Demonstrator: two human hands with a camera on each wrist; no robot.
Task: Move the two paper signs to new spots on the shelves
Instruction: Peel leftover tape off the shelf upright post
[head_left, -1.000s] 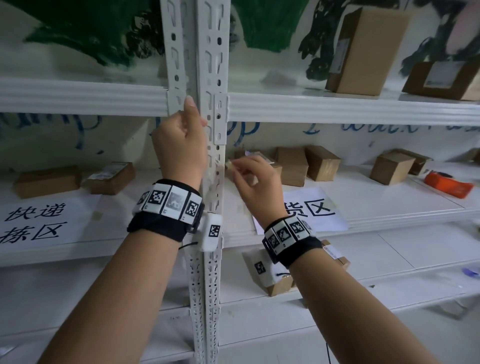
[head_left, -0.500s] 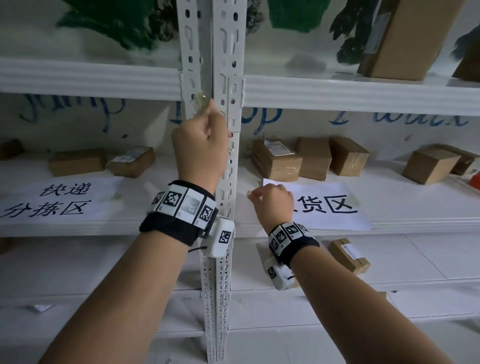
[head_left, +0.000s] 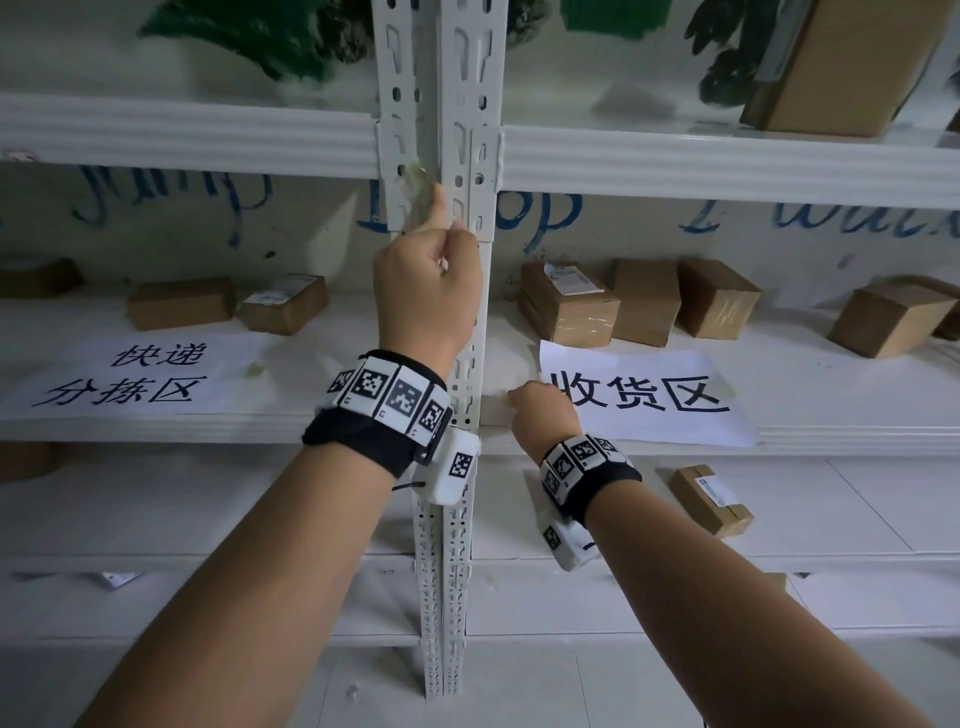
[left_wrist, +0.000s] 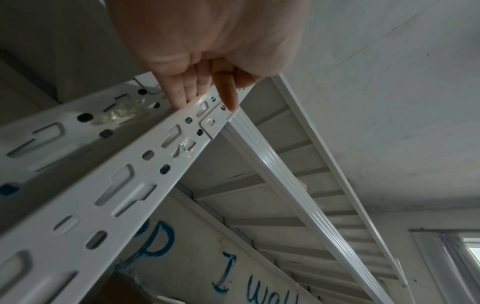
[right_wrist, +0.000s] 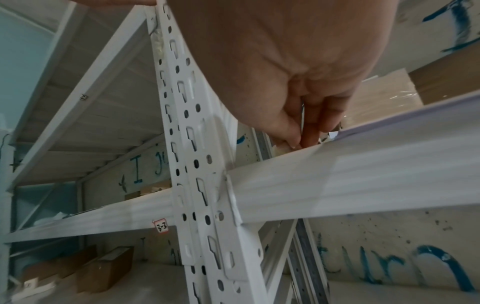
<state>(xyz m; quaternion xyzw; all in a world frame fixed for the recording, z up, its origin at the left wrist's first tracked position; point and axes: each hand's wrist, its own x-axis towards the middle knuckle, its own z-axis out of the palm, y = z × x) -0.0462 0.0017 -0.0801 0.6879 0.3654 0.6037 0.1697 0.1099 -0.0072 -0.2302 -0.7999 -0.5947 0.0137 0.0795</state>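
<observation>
Two white paper signs with black characters lie flat on the middle shelf. The left sign is left of the upright post. The right sign is on the other side of it. My left hand is raised against the post, its straight fingers pressing the metal beside crumpled clear tape. My right hand is low at the shelf's front edge, just left of the right sign. Its thumb and fingertips pinch a small whitish scrap; I cannot tell what it is.
Several cardboard boxes stand at the back of the middle shelf behind both signs. A tall box stands on the upper shelf at right, and a small box lies on the lower shelf. The shelf beam runs overhead.
My right hand has dropped from beside the post to the middle shelf's front edge. My left hand has stayed on the post near the tape.
</observation>
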